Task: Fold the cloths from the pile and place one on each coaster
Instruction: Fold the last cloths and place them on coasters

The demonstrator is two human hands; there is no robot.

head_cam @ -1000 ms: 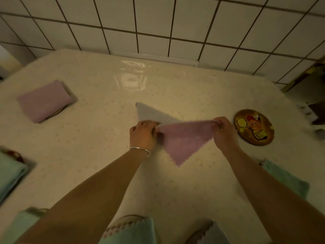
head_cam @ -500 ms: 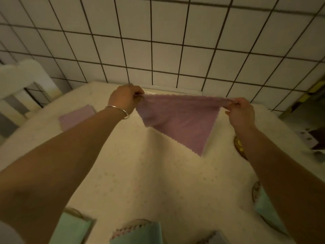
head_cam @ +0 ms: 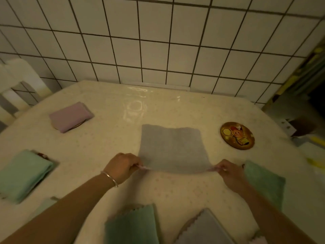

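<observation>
The left hand [head_cam: 123, 167] and right hand [head_cam: 228, 171] each pinch a near corner of the square grey-lilac fleece cloth [head_cam: 172, 148], which spreads flat on the table away from them. The bare round cartoon-printed coaster [head_cam: 237, 135] lies beyond the right hand; the grips look blurred.

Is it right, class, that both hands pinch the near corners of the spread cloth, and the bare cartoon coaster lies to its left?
Not quite. In the head view the left hand and right hand do pinch the spread cloth, but the bare cartoon coaster lies to its right.
</observation>
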